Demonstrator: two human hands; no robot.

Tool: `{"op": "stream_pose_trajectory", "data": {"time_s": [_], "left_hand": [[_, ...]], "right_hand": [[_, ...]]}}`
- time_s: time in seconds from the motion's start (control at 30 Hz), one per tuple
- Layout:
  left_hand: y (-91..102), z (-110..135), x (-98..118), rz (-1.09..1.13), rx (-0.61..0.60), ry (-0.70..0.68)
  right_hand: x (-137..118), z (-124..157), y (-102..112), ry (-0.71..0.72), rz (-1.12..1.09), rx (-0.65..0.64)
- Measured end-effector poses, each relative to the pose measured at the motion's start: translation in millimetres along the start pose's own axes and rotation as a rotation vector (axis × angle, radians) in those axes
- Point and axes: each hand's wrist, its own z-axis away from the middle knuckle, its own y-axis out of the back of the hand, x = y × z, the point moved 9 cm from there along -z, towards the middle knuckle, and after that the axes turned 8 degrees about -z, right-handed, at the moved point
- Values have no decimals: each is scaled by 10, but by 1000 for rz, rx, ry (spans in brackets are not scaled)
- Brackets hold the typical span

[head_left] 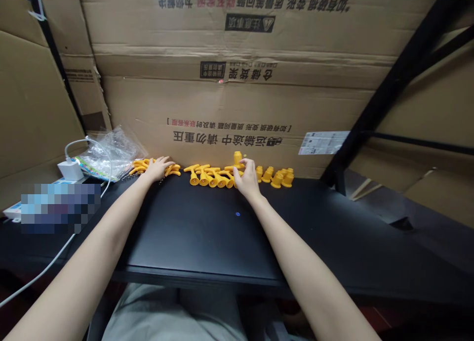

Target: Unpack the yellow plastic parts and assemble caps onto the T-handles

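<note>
Along the back of the black table (200, 232) lie several small yellow plastic parts. My left hand (158, 167) rests with fingers spread on a loose heap of yellow parts (139, 165) at the left. My right hand (246, 177) is curled around a yellow part (237, 159) at the right end of a row of yellow T-shaped parts (209, 176). More yellow cone-shaped parts (276, 177) stand just right of that hand.
Cardboard boxes (237, 94) wall in the back and left. A crumpled clear plastic bag (111, 150), a white charger (70, 170) with its cable and a power strip sit at the left. A black metal frame (388, 89) slants at the right.
</note>
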Motion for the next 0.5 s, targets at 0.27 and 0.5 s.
{"op": "stream_pose_trajectory", "data": {"time_s": [0.27,0.5], "left_hand": [[170,-73,384,2,-25,-286],[90,-43,306,-170,-69,-261]], "right_hand": [[19,5,-17,-2,-10,-18],[45,21,-46,7,-19,-30]]}}
